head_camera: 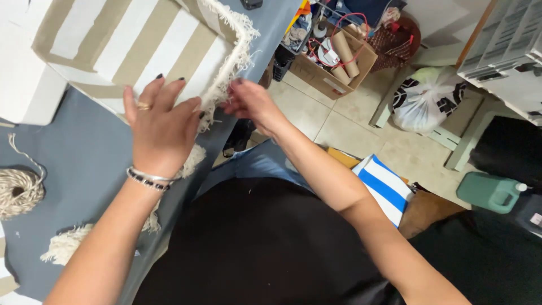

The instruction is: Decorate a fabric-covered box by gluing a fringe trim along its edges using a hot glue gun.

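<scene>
Head view: both hands on fringed cloth at table edge.
Left hand [161,127] presses flat, unclenched, on the beige-and-white striped fabric piece [130,42]; right hand [251,104] pinches its cream fringe trim [231,62] just beside. Soft, light, floppy; best held at the edge. Twine ball [20,192] lies well left.

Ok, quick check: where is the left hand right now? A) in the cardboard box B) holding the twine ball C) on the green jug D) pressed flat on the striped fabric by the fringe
D: the left hand lies spread on the beige-and-white striped fabric, beside its cream fringe; the right hand pinches that fringe.
</scene>
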